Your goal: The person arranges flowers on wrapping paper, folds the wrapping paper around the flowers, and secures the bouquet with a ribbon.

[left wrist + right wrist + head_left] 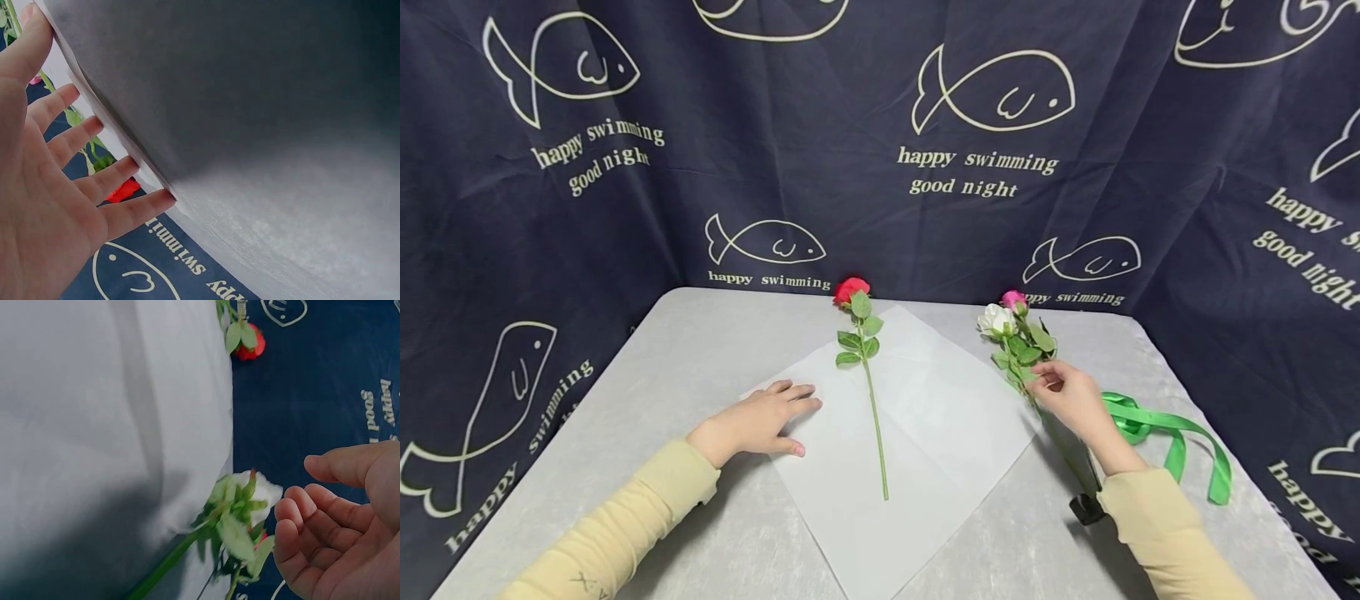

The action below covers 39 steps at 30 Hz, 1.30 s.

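Observation:
A red rose [852,292] with a long green stem lies across a sheet of white paper [925,450] set cornerwise on the table. My left hand [760,421] rests flat at the paper's left edge, fingers spread. Over on the right, a white rose [996,320] and a pink rose [1015,301] lie close together, their stems running toward me. Over these stems, just below the leaves, hovers my right hand [1071,400]. Its fingers are loosely bent, and the right wrist view shows the thumb apart from them with nothing between, beside the white bloom [265,494].
Green ribbon [1213,475] lies looped on the table right of my right hand. A small black object [1086,508] sits by the right cuff. Dark blue cloth [850,167] with fish drawings hangs behind and on both sides of the grey table [647,367].

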Each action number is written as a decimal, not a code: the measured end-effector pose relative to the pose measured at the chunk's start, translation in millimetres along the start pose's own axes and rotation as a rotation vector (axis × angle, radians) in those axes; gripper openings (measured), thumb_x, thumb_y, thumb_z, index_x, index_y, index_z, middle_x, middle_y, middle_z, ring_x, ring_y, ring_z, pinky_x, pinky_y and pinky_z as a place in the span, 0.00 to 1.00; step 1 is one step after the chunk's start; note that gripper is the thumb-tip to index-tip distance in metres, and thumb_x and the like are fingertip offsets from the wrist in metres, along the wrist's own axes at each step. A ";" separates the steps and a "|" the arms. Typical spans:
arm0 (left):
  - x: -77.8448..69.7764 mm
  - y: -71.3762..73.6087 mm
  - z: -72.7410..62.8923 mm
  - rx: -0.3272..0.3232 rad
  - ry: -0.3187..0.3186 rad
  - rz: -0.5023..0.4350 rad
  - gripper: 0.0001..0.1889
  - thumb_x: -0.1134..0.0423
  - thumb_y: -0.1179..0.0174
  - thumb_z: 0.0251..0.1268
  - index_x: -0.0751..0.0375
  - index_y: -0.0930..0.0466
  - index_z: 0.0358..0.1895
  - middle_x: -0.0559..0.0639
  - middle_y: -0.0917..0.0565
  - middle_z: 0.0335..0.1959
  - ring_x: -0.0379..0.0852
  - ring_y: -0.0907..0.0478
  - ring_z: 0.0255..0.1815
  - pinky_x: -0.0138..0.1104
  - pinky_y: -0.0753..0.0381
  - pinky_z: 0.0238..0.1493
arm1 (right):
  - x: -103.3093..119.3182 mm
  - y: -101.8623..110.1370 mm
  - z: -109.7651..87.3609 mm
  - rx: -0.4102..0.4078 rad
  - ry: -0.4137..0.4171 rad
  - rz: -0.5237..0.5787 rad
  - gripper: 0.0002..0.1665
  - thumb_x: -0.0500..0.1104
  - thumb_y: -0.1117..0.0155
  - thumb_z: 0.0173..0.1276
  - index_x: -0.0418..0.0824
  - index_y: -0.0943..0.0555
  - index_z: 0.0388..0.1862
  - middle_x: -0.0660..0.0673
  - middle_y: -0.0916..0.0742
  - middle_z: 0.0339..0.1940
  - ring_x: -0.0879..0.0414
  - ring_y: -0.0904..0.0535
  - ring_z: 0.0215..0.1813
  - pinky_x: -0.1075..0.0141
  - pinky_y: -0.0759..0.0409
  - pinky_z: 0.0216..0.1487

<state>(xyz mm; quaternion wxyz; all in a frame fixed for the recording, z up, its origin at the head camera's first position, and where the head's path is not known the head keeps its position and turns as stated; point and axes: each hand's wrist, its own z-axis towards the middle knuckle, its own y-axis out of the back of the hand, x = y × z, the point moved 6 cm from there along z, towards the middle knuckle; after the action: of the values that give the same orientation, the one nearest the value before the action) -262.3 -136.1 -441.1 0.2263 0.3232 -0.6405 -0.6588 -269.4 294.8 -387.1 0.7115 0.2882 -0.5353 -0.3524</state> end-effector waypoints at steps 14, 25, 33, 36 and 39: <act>0.2 2.0 0.7 0.007 0.011 -0.009 0.41 0.37 0.38 0.51 0.54 0.33 0.67 0.58 0.35 0.69 0.70 0.39 0.66 0.62 0.32 0.55 | -27.1 -11.4 -4.3 0.077 -0.045 -0.083 0.14 0.38 0.36 0.59 0.28 0.20 0.41 0.42 0.15 0.27 0.54 0.19 0.28 0.66 0.24 0.28; -0.3 1.4 0.0 0.006 0.009 -0.010 0.41 0.37 0.37 0.51 0.55 0.33 0.67 0.58 0.35 0.69 0.70 0.40 0.66 0.62 0.33 0.56 | -43.5 -27.4 -3.6 0.265 -0.176 -0.051 0.17 0.41 0.39 0.64 0.26 0.21 0.43 0.35 0.16 0.32 0.56 0.20 0.23 0.63 0.21 0.25; -1.1 1.1 -0.1 0.014 0.006 -0.017 0.40 0.38 0.37 0.52 0.55 0.33 0.67 0.59 0.35 0.69 0.70 0.40 0.66 0.63 0.33 0.55 | -47.2 -31.4 -0.1 0.303 -0.221 0.003 0.15 0.38 0.39 0.64 0.26 0.21 0.42 0.41 0.15 0.28 0.58 0.21 0.22 0.64 0.20 0.26; -1.2 1.3 -0.3 0.015 0.009 -0.023 0.40 0.38 0.37 0.52 0.55 0.33 0.67 0.59 0.35 0.69 0.70 0.40 0.66 0.63 0.33 0.56 | -42.8 -28.6 2.1 0.302 -0.233 0.016 0.14 0.39 0.40 0.64 0.27 0.21 0.42 0.43 0.16 0.25 0.58 0.21 0.22 0.64 0.21 0.27; -0.9 1.6 -0.3 0.013 0.011 -0.025 0.40 0.38 0.37 0.51 0.55 0.33 0.67 0.59 0.35 0.69 0.70 0.40 0.66 0.62 0.33 0.55 | -36.6 -25.6 4.1 0.298 -0.229 0.028 0.14 0.39 0.40 0.64 0.28 0.21 0.41 0.45 0.16 0.23 0.57 0.20 0.22 0.64 0.20 0.28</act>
<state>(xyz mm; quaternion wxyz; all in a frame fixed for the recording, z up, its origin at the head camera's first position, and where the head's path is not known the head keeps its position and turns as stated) -261.7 -135.8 -439.4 0.2195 0.3363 -0.6395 -0.6555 -284.7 309.3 -426.6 0.6003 0.3409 -0.6629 -0.2898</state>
